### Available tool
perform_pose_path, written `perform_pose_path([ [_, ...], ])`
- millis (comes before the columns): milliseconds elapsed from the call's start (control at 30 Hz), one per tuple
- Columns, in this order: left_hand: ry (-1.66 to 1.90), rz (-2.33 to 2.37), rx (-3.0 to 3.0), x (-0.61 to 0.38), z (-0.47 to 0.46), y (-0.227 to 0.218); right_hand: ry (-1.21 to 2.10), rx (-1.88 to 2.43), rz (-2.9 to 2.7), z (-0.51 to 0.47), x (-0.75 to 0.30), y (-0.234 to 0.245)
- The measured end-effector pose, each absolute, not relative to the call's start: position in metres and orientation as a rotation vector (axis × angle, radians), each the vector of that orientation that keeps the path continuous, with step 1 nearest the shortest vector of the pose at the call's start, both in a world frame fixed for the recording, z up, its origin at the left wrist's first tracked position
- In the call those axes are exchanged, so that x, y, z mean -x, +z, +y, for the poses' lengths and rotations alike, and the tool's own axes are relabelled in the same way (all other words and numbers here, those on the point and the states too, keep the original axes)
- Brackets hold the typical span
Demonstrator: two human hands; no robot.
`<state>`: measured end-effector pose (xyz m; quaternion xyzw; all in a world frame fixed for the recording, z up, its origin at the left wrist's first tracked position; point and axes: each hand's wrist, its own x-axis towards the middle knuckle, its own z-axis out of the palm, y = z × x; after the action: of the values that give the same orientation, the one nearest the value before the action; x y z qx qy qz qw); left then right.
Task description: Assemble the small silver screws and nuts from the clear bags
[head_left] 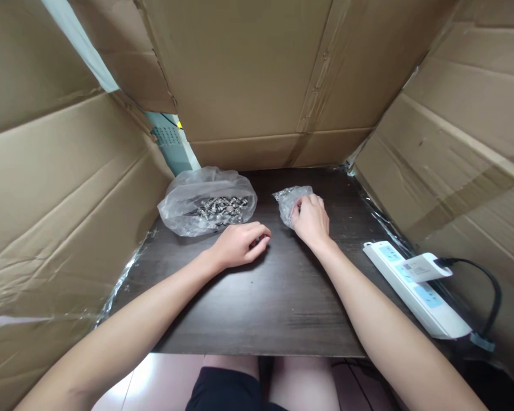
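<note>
A large clear plastic bag (184,208) lies spread on the dark table, its mouth towards me. Inside it is a heap of small shiny metal parts (225,210), too small to name surely. My left hand (242,244) rests on the table just in front of this bag, fingers curled and thumb close to the fingertips; what they hold, if anything, is hidden. At a smaller clear plastic bag (288,201) to the right, my right hand (312,220) has its fingers bent at the opening. Its fingertips are partly hidden, and I cannot make out what they grip.
Cardboard walls (257,74) enclose the dark table (248,308) at the back and both sides. On the right lies a white power strip (415,291) with a white adapter (424,267) plugged in and a black cable (494,285). My legs show below the front edge.
</note>
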<state>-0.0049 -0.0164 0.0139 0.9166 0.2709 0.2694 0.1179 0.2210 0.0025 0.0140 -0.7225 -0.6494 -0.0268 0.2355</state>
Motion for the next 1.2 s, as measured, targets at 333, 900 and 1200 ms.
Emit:
perform_pose_path([
  [333,0.797,0.742,-2.534,0.004,-0.02,0.01,0.024,1.532,-1.843,-0.009,-0.217,0.005],
  [900,0.854,0.854,-1.766,0.0,-0.01,0.007,0.164,0.905,-2.027,-0.044,-0.172,0.008],
  [1200,0.763,0.9,-1.751,-0.004,-0.012,0.009,0.03,1.138,-1.962,-0.04,-0.179,0.012],
])
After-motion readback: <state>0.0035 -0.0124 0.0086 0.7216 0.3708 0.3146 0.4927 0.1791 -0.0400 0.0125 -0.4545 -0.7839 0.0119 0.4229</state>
